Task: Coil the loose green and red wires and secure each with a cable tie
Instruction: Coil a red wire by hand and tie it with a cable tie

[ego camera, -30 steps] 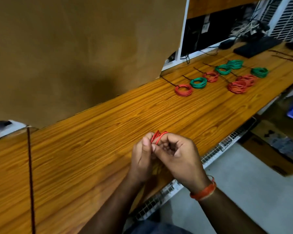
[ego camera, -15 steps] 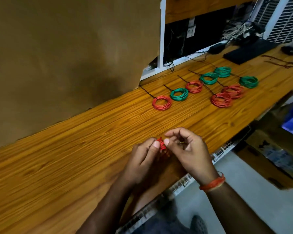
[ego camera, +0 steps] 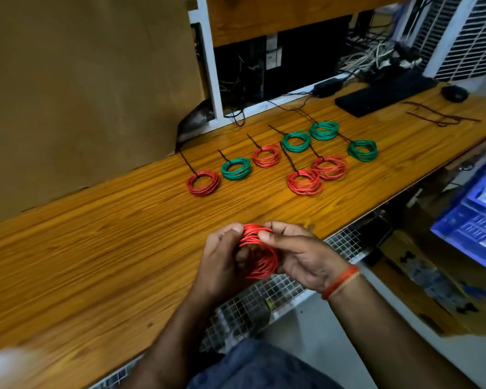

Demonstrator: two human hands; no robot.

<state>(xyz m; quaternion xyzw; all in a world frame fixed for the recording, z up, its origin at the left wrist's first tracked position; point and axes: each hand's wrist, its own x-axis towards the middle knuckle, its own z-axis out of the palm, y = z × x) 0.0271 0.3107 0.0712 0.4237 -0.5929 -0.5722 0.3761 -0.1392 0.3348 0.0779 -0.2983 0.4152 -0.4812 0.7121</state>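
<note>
We look down on a long wooden bench (ego camera: 101, 248) with a cardboard sheet (ego camera: 82, 80) leaning behind it. Eight tied coils, four red (ego camera: 203, 183) and four green (ego camera: 236, 168), lie well beyond our hands. At the bench's near edge we hold a red wire coil (ego camera: 257, 252) between both hands: the left hand (ego camera: 222, 259) curls round its left side, the right hand (ego camera: 298, 256) pinches its top. No writing is readable

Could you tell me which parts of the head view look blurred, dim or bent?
Head view: the red coil held by both hands is sharp; a pale blur smears the bottom-left corner; the dark recess behind the desk is dim; the desk's edge bows with wide-angle distortion; no strong glare.
</note>
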